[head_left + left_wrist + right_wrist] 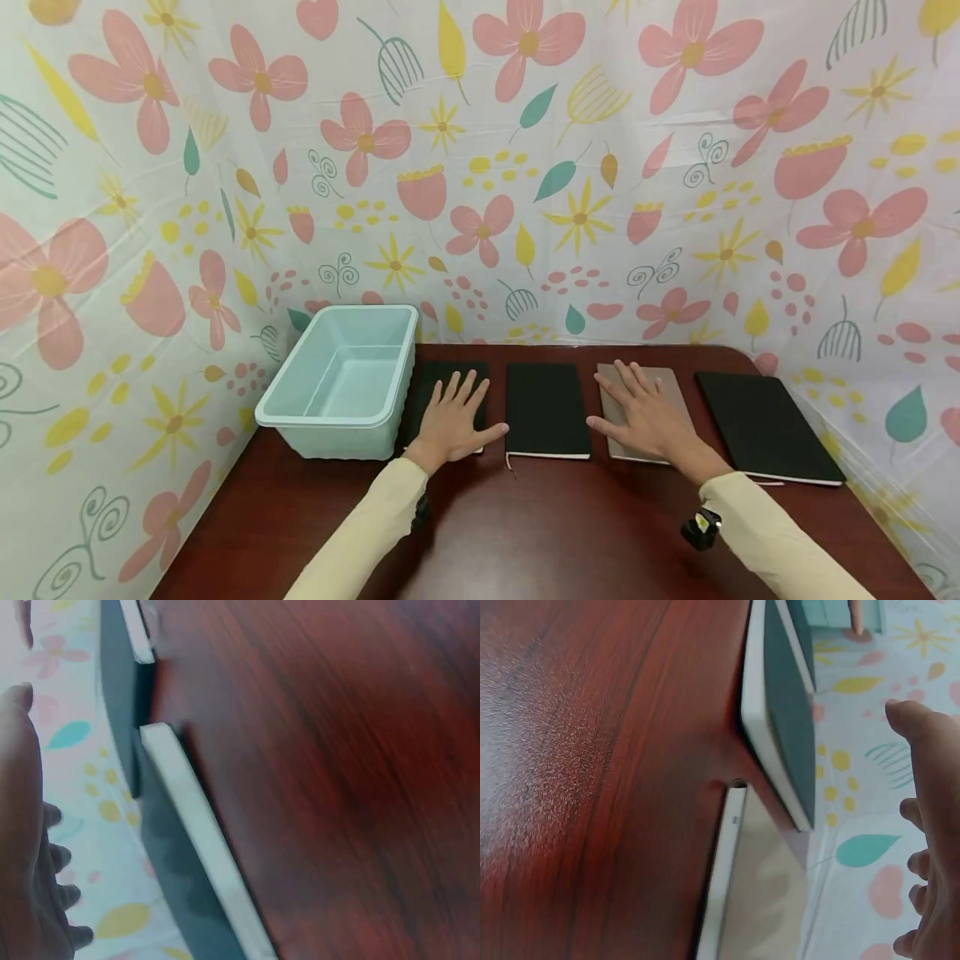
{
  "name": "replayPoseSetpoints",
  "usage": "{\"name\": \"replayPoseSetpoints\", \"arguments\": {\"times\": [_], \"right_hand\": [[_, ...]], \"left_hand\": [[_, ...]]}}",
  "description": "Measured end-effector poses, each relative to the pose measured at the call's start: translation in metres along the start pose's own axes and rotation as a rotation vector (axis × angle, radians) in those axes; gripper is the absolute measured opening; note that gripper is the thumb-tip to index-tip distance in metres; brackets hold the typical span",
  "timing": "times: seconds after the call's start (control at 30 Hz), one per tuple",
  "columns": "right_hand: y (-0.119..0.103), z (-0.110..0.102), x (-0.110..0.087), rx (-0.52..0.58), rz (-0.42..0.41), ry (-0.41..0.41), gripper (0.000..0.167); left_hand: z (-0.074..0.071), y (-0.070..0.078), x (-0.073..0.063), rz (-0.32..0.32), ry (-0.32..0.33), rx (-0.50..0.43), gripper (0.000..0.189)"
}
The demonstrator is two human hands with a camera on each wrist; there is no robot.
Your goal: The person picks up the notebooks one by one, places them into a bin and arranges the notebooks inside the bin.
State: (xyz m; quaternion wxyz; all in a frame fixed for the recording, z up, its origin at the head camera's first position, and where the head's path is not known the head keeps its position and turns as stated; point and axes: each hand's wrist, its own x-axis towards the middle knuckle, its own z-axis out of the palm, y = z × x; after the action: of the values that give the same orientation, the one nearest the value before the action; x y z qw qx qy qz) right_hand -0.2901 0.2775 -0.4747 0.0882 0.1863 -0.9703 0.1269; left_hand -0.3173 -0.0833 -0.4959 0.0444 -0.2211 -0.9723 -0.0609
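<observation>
My left hand [453, 423] hovers, fingers spread and palm down, over a black notebook [423, 387] beside the blue bin. In the left wrist view a gap shows between those fingers and the notebook [180, 855]. My right hand [648, 418] is likewise spread above a grey-beige notebook [675, 398], covering part of its cover. The right wrist view shows that hand apart from the notebook [761, 900]. Between the hands lies a second black notebook [546, 408] with a ribbon marker at its lower left corner. Neither hand holds anything.
A pale blue plastic bin [333, 437] stands at the table's left back, its inside visible and bare. Another black notebook [768, 425] lies slanted at the far right. The dark red-brown table [540, 533] meets a flower-patterned cloth [480, 167] behind and at both sides.
</observation>
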Motion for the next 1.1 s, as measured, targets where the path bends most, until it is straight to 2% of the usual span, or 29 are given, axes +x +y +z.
{"name": "replayPoseSetpoints", "arguments": {"times": [0.23,0.43,0.6,0.83,0.97,1.1], "right_hand": [[-0.010,-0.017,-0.016,-0.021,-0.049,0.030,0.088],[-0.016,-0.021,-0.026,0.017,-0.054,0.042,0.088],[-0.018,-0.024,-0.031,0.047,-0.053,0.046,0.087],[-0.006,-0.032,-0.055,0.088,0.002,0.037,0.085],[0.005,-0.036,-0.076,0.107,0.033,0.031,0.084],[0.017,-0.040,-0.096,0.128,0.082,0.032,0.084]], "left_hand": [[-0.020,0.009,-0.015,0.066,0.056,0.056,0.095],[-0.054,0.012,-0.031,0.099,0.090,0.132,0.094],[-0.080,0.005,-0.049,0.096,0.144,0.111,0.092],[-0.110,-0.018,-0.076,0.053,0.194,-0.008,0.092],[-0.121,-0.041,-0.094,0.007,0.225,-0.038,0.089],[-0.126,-0.071,-0.111,-0.046,0.245,-0.057,0.083]]}}
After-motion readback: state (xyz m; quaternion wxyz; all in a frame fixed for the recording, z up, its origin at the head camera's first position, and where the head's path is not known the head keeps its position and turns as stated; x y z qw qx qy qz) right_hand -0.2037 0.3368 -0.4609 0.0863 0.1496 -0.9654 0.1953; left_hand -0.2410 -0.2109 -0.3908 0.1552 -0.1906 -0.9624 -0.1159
